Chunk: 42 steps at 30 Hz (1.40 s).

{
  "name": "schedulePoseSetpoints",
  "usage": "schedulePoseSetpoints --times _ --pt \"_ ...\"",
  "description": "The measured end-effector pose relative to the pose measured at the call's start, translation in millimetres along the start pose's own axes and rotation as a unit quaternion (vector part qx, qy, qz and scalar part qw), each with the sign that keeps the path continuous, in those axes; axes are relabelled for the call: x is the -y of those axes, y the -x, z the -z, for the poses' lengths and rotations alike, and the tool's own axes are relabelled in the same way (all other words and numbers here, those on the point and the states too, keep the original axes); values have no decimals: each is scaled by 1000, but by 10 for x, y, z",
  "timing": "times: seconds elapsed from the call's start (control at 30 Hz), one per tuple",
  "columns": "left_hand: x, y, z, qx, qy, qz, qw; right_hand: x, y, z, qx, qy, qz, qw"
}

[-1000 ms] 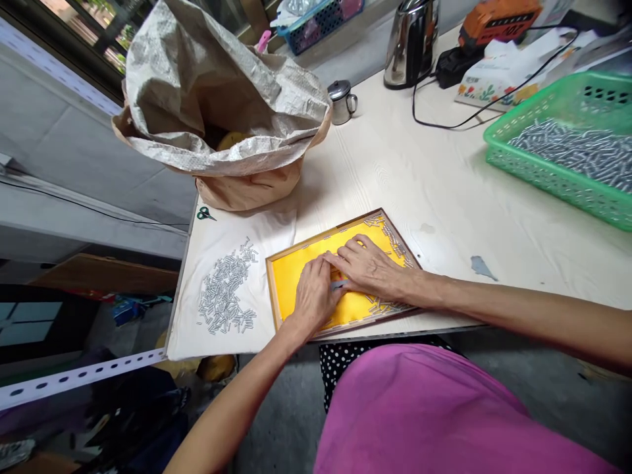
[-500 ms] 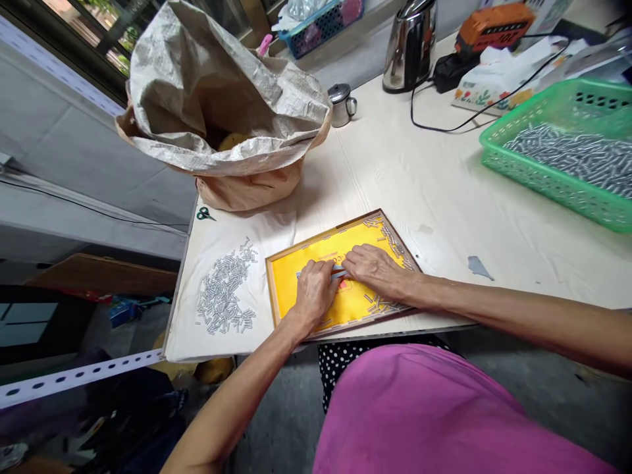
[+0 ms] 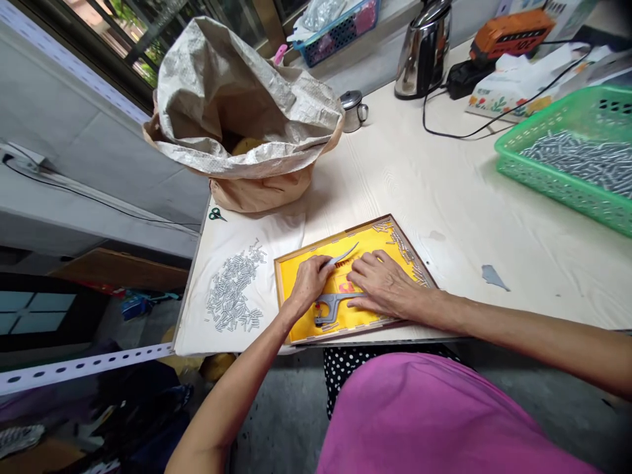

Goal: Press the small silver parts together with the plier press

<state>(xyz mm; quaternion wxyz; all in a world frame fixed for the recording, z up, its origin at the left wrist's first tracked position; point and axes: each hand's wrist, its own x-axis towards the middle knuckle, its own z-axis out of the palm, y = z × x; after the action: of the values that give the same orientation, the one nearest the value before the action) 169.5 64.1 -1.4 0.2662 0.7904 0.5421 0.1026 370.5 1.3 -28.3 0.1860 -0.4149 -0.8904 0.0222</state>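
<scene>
A shallow tray (image 3: 281, 280) with a yellow bottom and a brown rim lies at the table's front edge. My left hand (image 3: 310, 282) is closed on a slim curved grey lever (image 3: 348, 254), whose pointed end sticks out to the right. Below it lies a grey plier-like tool frame (image 3: 330, 307) with a hooked jaw. Its handle runs between the thumb and fingers of my right hand (image 3: 385, 283), which is closed around it, partly hiding it. Small metal pins (image 3: 407, 250) lie along the tray's right side.
A pile of small metal pins (image 3: 234, 289) lies on white cloth at left. Behind stand an open woven sack (image 3: 261, 187), green scissors (image 3: 216, 214), a lidded metal mug (image 3: 352, 112) and a kettle (image 3: 422, 56). A green basket (image 3: 553, 187) of metal pins sits right.
My hands have moved apart, from close together over the tray's middle. The curved lever and the grey tool frame now show plainly. The whole view has shifted slightly.
</scene>
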Motion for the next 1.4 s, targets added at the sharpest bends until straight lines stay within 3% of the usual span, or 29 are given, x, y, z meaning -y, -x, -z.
schedulePoseSetpoints --times 0.23,0.4,0.5,0.6,0.67,0.77,0.87,1.03,1.1,1.17,1.27,1.4 --pt "-104 -27 6 -85 53 72 992 142 53 -103 -51 11 68 996" --pt "-97 42 69 -126 67 21 990 161 125 -232 -41 34 -15 998" --pt "137 92 243 -166 28 8 986 208 245 -388 -29 -15 -18 999" --pt "574 126 511 -248 -104 87 959 218 323 -449 20 -65 -27 997" --pt "874 159 667 -226 -196 144 943 198 332 -436 53 -75 -51 994" --pt "1183 219 780 -119 -288 149 938 161 300 -407 70 -71 -63 993" --pt "1321 244 781 -54 -344 105 932 148 232 -405 80 -67 -67 992" --pt "1424 147 815 -31 -360 73 930 149 125 -364 83 -63 -58 993" --pt "1405 109 859 -48 -328 73 941 140 123 -305 81 -67 -54 993" --pt "1293 117 885 -108 -254 78 958 120 149 -227 67 -71 -37 995" --pt "931 261 812 -196 -50 108 973 67 202 -101 29 -59 -9 998" --pt "360 602 463 -118 246 145 951 -14 222 19 7 -18 3 1000"
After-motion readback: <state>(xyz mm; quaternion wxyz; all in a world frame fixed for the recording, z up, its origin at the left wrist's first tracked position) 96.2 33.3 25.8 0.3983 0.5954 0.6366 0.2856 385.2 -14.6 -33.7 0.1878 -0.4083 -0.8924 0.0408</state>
